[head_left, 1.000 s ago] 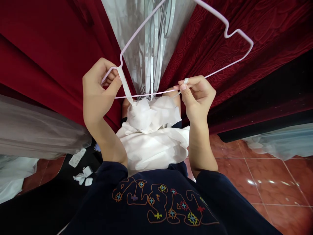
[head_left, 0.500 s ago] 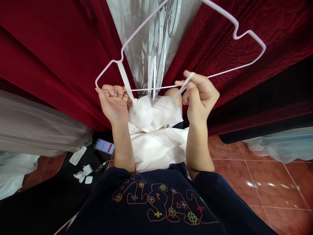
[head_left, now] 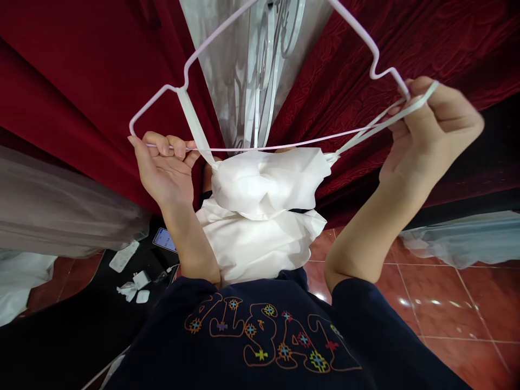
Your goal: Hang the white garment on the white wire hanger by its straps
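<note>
Hands: left hand [head_left: 164,170] grips the white hanger [head_left: 260,147] by its lower bar, steadying it; right hand [head_left: 430,127] pinches a strap [head_left: 377,125] taut beside the hanger's right notch. White garment [head_left: 264,200] hangs between.

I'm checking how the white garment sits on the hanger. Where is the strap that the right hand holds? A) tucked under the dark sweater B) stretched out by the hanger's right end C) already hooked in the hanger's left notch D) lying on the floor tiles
B: the right hand pulls the strap taut beside the right end of the hanger, while the other strap already hangs from the left notch.
</note>
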`<state>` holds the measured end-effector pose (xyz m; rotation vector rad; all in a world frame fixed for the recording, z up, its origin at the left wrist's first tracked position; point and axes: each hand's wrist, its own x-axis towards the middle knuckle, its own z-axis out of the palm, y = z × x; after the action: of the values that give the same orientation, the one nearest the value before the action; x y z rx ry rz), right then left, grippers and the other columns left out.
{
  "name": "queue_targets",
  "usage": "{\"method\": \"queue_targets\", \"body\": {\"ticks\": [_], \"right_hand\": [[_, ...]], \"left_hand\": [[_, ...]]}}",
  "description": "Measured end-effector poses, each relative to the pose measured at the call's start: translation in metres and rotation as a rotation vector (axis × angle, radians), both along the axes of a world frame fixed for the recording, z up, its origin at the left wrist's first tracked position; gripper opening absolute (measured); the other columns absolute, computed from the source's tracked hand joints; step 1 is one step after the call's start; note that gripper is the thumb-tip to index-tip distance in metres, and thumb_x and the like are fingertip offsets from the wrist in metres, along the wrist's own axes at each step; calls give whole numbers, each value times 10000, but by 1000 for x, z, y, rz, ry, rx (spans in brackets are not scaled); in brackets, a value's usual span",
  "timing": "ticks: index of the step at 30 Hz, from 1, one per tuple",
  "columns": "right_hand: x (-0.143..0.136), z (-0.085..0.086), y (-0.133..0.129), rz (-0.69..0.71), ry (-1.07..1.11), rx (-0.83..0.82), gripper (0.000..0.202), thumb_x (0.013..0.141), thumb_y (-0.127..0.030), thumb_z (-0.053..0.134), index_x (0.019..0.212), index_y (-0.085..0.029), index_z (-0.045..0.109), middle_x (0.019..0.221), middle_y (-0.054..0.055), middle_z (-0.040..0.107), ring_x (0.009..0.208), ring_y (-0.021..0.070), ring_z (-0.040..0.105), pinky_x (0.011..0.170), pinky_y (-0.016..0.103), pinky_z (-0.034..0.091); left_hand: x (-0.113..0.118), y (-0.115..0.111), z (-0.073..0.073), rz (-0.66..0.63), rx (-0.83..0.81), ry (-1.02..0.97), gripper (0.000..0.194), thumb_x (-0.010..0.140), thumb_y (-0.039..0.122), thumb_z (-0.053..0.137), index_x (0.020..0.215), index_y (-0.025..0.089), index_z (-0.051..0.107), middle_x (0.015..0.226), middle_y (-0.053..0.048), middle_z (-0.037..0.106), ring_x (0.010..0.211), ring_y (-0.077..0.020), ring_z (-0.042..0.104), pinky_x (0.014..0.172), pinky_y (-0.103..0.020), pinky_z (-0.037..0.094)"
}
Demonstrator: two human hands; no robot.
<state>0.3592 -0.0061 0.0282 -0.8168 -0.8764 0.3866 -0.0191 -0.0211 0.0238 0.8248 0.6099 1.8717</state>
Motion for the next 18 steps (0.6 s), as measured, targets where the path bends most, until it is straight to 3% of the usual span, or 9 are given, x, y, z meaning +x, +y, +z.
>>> {"method": "queue_targets", "body": {"ticks": [4,8,11,13,16,18], "right_hand": [[-21,32,3,68,-312,-26,268,777,53,893,860,-202,886,871,35,846,821,105,782,789,224,623],[-28,47,6,72,-471,-113,256,708,-32,977,843,-198,837,759,-25,760,681,36,630,651,212,490],[-30,45,3,16,-491,-122,360,697,90,902,893,-202,824,808,-52,750,731,22,637,674,181,489],[-36,39,-5,-103,-416,-65,486,668,193,813,942,-209,818,918,-74,760,868,36,691,788,180,546],[-53,26,-20,-336,-304,98,417,748,144,752,941,-224,792,985,-106,711,961,41,669,894,225,545],[-66,15,-27,-343,-309,168,297,808,43,767,933,-226,778,976,-80,681,888,44,622,839,244,522]], "left_hand": [[1,0,0,-3,-7,52,729,1135,823,372,741,210,404,702,-15,465,764,-190,714,758,-331,599],[1,0,-1,-11,-1,23,713,1143,797,400,740,210,416,703,-24,485,768,-211,720,745,-356,605],[1,1,-3,-34,-13,25,730,1109,841,435,738,212,417,699,-24,492,784,-212,717,748,-352,605],[0,2,-4,-36,-23,27,740,1099,856,441,733,213,406,692,-26,503,795,-211,711,740,-343,602],[0,3,-5,-22,-25,46,742,1105,855,432,737,212,380,699,-26,495,808,-211,710,751,-348,591],[1,3,-4,-10,-16,72,736,1113,850,420,747,213,376,715,-24,472,812,-213,710,780,-365,586]]}}
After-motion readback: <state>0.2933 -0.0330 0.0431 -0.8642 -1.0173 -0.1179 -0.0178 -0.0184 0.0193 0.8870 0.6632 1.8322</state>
